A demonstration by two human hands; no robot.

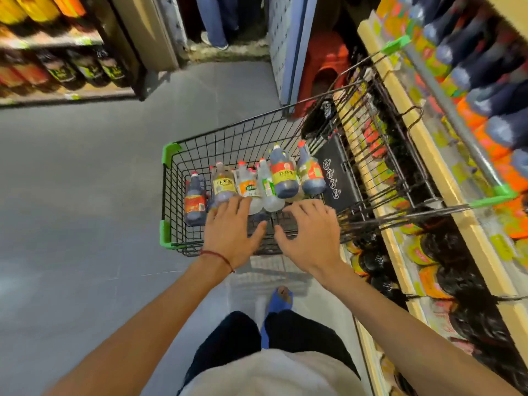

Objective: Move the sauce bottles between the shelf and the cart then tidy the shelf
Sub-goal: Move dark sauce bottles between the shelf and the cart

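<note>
Closest to me, past my pale shirt and dark trousers, one foot in a blue slipper (281, 298) stands on the grey floor (85, 195). Both my forearms reach forward over the near end of the cart (168, 195), a black wire basket with green corner guards. My left hand (231, 227), with a red cord (217, 256) at the wrist, is spread flat and holds nothing; its fingertips overlap the foot of a pale bottle, though I cannot tell whether they touch. My right hand (311, 235) hangs beside it, fingers spread and slightly bent, also empty.

Just beyond my hands the sauce bottles sit in a row across the cart, red caps pointing away from me: a dark bottle with a red label (195, 201) at the left, the pale bottle with a yellow label (224, 184), clear bottles (257, 185) in the middle, and two dark bottles (283, 172) at the right. A black folded seat panel (334, 178) lies behind them.

The shelf (423, 150) runs along my right, just beside the cart, packed with dark bottles with orange and yellow labels. Farther off, across the aisle to my left, a second shelf (57, 42) holds more dark bottles.
</note>
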